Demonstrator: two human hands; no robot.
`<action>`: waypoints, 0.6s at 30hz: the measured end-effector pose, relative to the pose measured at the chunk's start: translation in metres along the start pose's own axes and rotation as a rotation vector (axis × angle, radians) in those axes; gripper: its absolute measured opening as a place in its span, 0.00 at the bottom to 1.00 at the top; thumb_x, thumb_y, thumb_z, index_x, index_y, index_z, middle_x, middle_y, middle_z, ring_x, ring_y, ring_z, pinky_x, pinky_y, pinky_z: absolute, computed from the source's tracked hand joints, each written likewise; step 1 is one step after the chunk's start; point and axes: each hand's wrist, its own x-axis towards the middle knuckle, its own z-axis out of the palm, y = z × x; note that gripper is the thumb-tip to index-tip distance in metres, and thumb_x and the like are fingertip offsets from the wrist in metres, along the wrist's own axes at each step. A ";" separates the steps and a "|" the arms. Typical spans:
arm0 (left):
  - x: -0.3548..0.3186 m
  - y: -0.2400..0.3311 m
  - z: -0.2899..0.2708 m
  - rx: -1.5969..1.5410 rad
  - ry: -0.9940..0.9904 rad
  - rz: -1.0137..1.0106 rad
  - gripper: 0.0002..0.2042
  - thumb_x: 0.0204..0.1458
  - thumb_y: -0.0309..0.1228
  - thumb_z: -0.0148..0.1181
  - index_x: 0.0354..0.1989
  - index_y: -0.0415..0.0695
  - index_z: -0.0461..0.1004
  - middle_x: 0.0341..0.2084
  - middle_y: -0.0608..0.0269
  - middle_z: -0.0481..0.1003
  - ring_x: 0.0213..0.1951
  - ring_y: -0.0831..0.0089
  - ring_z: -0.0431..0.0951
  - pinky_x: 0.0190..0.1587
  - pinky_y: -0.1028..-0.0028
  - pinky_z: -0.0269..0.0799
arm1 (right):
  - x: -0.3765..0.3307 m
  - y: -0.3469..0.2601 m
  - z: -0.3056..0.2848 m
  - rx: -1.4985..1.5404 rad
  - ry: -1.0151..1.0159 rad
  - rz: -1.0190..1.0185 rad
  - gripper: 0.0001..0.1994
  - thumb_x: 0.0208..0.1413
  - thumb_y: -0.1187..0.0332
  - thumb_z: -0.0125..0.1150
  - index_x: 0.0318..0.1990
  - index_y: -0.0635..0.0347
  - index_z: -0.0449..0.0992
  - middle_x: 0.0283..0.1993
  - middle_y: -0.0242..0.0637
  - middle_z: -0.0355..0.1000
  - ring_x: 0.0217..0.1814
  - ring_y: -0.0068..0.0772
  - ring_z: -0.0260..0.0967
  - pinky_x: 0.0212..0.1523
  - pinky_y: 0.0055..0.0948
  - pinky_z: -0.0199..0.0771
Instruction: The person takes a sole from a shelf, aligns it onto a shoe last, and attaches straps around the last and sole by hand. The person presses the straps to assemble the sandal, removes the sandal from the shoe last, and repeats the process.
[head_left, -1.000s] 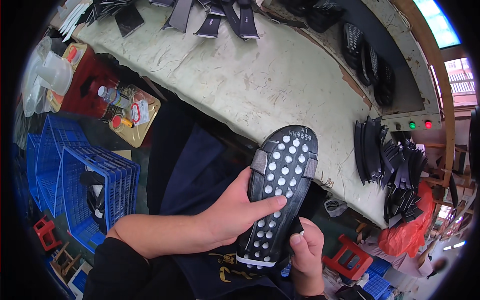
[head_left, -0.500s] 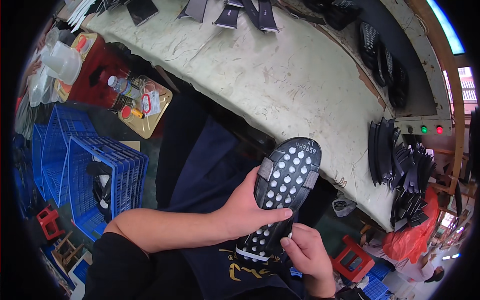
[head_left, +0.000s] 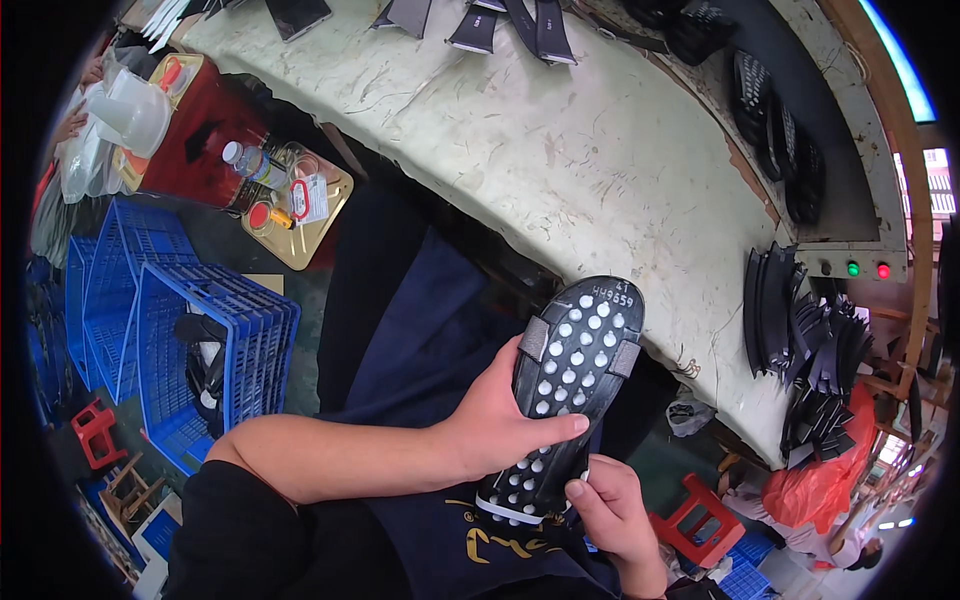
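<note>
A black sandal [head_left: 578,350] is held up in front of me with its underside facing me. Rows of white round studs cover that underside, and grey strap ends are folded over both edges of the front part. A white band crosses the heel end. My left hand [head_left: 505,422] is wrapped around the sandal's middle from the left, thumb lying across the studs. At the lower right edge of the sandal, my right hand [head_left: 617,510] is closed in a pinch. A tiny pale bit shows by its thumb; what the fingers grip is mostly hidden.
A worn pale worktable [head_left: 560,150] runs across ahead, with dark strips [head_left: 515,30] at its far edge and stacked black strips [head_left: 800,320] at right. Blue crates [head_left: 215,340], a gold tray [head_left: 325,225] and a red stool [head_left: 700,525] stand around. A machine holds more sandals [head_left: 775,130].
The view has shifted slightly, so the surroundings sit a little differently. Both hands keep their places on the sandal, with hardly any movement.
</note>
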 end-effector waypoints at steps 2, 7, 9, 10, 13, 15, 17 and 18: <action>0.001 -0.002 -0.001 0.007 -0.002 0.010 0.41 0.45 0.29 0.74 0.64 0.35 0.53 0.55 0.55 0.68 0.57 0.71 0.70 0.61 0.69 0.67 | 0.000 0.000 0.001 0.003 -0.013 -0.001 0.12 0.62 0.67 0.53 0.28 0.66 0.73 0.23 0.34 0.66 0.25 0.28 0.62 0.28 0.29 0.59; 0.001 -0.008 -0.002 0.027 -0.001 0.037 0.42 0.45 0.30 0.73 0.65 0.34 0.52 0.55 0.54 0.68 0.57 0.70 0.70 0.61 0.69 0.67 | 0.002 -0.006 0.015 0.072 0.091 0.038 0.13 0.62 0.68 0.53 0.26 0.67 0.72 0.22 0.34 0.66 0.24 0.29 0.62 0.29 0.29 0.61; 0.001 -0.006 -0.001 0.030 0.002 0.040 0.42 0.45 0.30 0.73 0.65 0.34 0.52 0.55 0.54 0.68 0.57 0.70 0.70 0.61 0.69 0.67 | 0.002 -0.007 0.017 0.062 0.124 0.036 0.14 0.61 0.69 0.53 0.24 0.67 0.70 0.21 0.34 0.65 0.24 0.29 0.62 0.28 0.29 0.61; -0.001 -0.003 0.000 0.073 0.012 0.047 0.42 0.45 0.30 0.73 0.65 0.34 0.51 0.55 0.53 0.68 0.57 0.70 0.70 0.61 0.69 0.67 | 0.002 -0.009 0.016 0.062 0.124 0.036 0.14 0.61 0.69 0.53 0.24 0.67 0.70 0.21 0.34 0.65 0.24 0.29 0.62 0.28 0.29 0.61; -0.005 0.004 0.003 0.154 0.032 0.057 0.43 0.45 0.30 0.73 0.66 0.34 0.50 0.55 0.53 0.68 0.58 0.69 0.70 0.61 0.69 0.66 | 0.004 -0.018 0.012 -0.102 0.095 0.046 0.14 0.59 0.72 0.55 0.21 0.66 0.67 0.19 0.36 0.62 0.21 0.32 0.61 0.26 0.30 0.60; -0.006 0.007 0.004 0.141 0.021 0.014 0.44 0.45 0.28 0.73 0.67 0.36 0.49 0.57 0.55 0.65 0.59 0.71 0.68 0.62 0.69 0.66 | 0.005 -0.026 0.013 -0.153 0.106 0.053 0.14 0.58 0.73 0.56 0.20 0.66 0.66 0.18 0.37 0.61 0.21 0.34 0.60 0.25 0.31 0.59; -0.007 0.007 0.005 0.135 0.015 -0.007 0.44 0.45 0.27 0.73 0.67 0.37 0.48 0.58 0.57 0.64 0.59 0.72 0.67 0.62 0.69 0.65 | 0.006 -0.032 0.015 -0.252 0.127 0.065 0.15 0.57 0.74 0.58 0.19 0.65 0.64 0.17 0.40 0.60 0.19 0.38 0.60 0.23 0.33 0.59; -0.006 0.007 0.006 0.143 0.010 0.008 0.44 0.45 0.28 0.73 0.67 0.36 0.48 0.57 0.55 0.65 0.59 0.71 0.68 0.62 0.69 0.65 | 0.006 -0.034 0.017 -0.253 0.129 0.066 0.15 0.57 0.74 0.58 0.19 0.65 0.64 0.17 0.40 0.60 0.19 0.38 0.60 0.23 0.33 0.59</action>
